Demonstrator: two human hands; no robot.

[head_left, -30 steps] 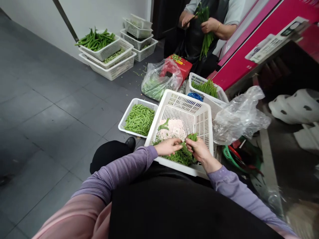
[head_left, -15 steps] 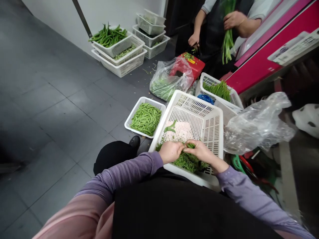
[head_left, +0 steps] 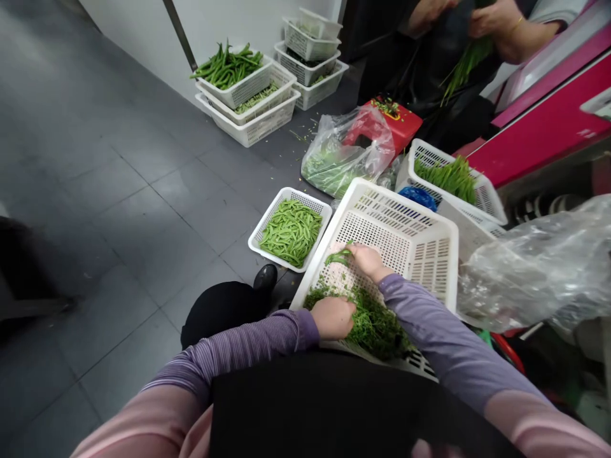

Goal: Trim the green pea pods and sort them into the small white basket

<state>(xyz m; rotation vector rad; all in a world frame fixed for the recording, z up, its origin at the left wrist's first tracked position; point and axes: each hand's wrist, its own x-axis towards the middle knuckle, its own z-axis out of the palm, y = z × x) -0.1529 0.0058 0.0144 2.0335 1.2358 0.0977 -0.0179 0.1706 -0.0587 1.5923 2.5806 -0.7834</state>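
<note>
My right hand (head_left: 366,261) reaches into the large white basket (head_left: 432,222), its fingers closed at a few green pea pods (head_left: 338,257) over a pale pinkish patch on the basket floor. Nearer to me, my left hand (head_left: 333,318) is curled closed above a heap of fine green trimmings (head_left: 377,327). Whatever its fingers hold is hidden from this angle. Left of the basket, on the floor, a small white basket (head_left: 254,240) holds many flat green pea pods (head_left: 291,232).
Stacked white baskets (head_left: 267,130) with green vegetables stand by the wall. Beyond my basket are a clear plastic bag (head_left: 329,168), a red stool (head_left: 405,124) and a basket of cut greens (head_left: 449,178). Crumpled plastic (head_left: 548,267) lies right. A co-worker's hand (head_left: 494,19) grips long green stalks.
My hands have come apart: the right moved forward to the pods in the basket, the left drew back toward me. The view shifted, and the co-worker's hands rose.
</note>
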